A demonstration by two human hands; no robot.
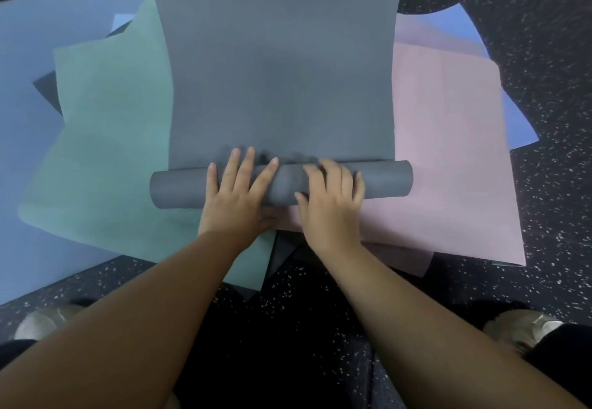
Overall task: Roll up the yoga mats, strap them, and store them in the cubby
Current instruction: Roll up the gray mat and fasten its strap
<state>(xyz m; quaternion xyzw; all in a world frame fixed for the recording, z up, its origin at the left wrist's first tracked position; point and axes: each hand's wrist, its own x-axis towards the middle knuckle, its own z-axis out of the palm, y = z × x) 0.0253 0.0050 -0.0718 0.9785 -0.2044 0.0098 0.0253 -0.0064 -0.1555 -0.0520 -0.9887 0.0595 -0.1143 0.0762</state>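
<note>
A dark floor (551, 184) flecked with pale specks fills the head view, bare along the right side and in the strip nearest the person, where a shoe (41, 322) shows at the lower left and another shoe (522, 328) at the lower right. On this floor lies a fanned heap of mats: a light blue mat (28, 94) reaches off the left edge of the picture, a green mat (109, 139) lies over it with its near edge slanting toward the middle, a pink mat (448, 158) spreads to the right with its far right edge close to the open floor, and a brighter blue mat (461, 27) pokes out beyond the pink one. On top lies the grey mat (275, 66), running away from the person to the top of the picture; its near end is wound into a short roll (179, 189) lying crosswise, with both ends of the roll free and overhanging the green and pink mats. The left hand (238, 194) rests on the roll left of centre, fingers straight and spread, tips reaching over the top onto the flat part. The right hand (330, 203) lies just beside it on the roll, fingers bent over the crest and blurred, thumb against the near side.
</note>
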